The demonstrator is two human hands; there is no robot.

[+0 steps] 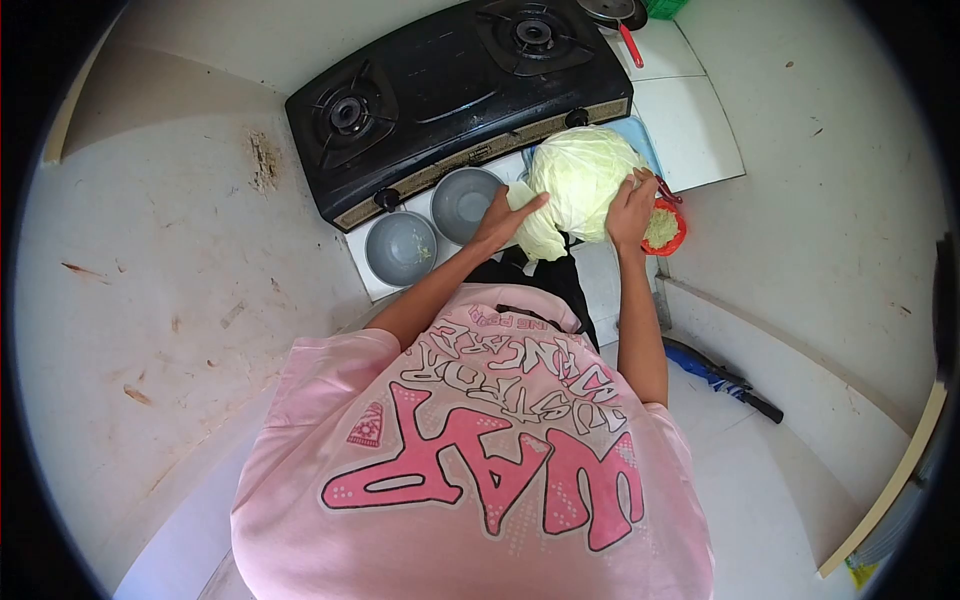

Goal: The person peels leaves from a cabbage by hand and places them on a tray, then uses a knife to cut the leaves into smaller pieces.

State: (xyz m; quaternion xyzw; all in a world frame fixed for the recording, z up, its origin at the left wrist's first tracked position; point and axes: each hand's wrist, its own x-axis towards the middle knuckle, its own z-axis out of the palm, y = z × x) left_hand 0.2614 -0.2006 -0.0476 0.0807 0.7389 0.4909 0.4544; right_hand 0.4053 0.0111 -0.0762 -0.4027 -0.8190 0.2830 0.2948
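Note:
A large pale green cabbage (585,180) is in front of me, over a light blue tray or board (642,140) at the stove's front edge. One outer cabbage leaf (540,232) hangs loose at its near left side. My left hand (496,222) grips that leaf, thumb lying across it. Against the cabbage's right side my right hand (630,212) is curled, steadying it; its fingertips are partly hidden. Just right of that hand sits a red basket (679,236) with shredded cabbage (660,228). A red-handled item (668,190) lies behind the basket, mostly covered.
Two grey bowls stand left of the cabbage; the outer bowl (400,250) holds a few shreds, and the inner bowl (466,204) is beside my left hand. A black two-burner stove (440,90) spans the back. A red-handled pan (630,45) is at back right. A blue umbrella (715,370) lies at lower right.

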